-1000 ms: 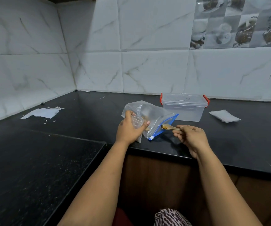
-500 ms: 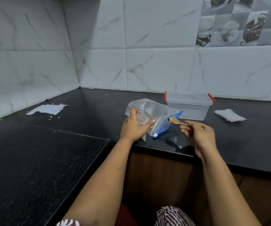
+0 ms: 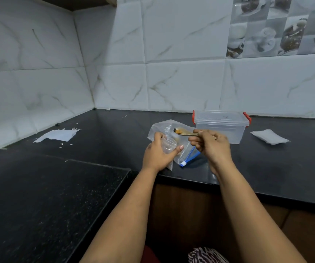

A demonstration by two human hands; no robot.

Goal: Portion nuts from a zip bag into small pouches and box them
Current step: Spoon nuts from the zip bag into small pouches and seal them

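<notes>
My left hand (image 3: 157, 154) grips a small clear pouch (image 3: 169, 144), its mouth held open and facing up. My right hand (image 3: 210, 145) holds a wooden spoon (image 3: 182, 131) with brown nuts in its bowl, raised just above and right of the pouch. Behind both hands a clear zip bag (image 3: 162, 128) with a blue zip strip lies on the black counter (image 3: 115, 141). A clear lidded box (image 3: 220, 123) with red latches stands behind the bag, lid closed.
A stack of white pouches (image 3: 269, 137) lies right of the box. Torn white paper (image 3: 58, 135) and scraps lie at the left by the tiled wall. The counter bends in an L, with its front edge under my wrists.
My right hand has lifted the spoon out of the zip bag's mouth and swung it left, up over the pouch. My left hand keeps the pouch in place.
</notes>
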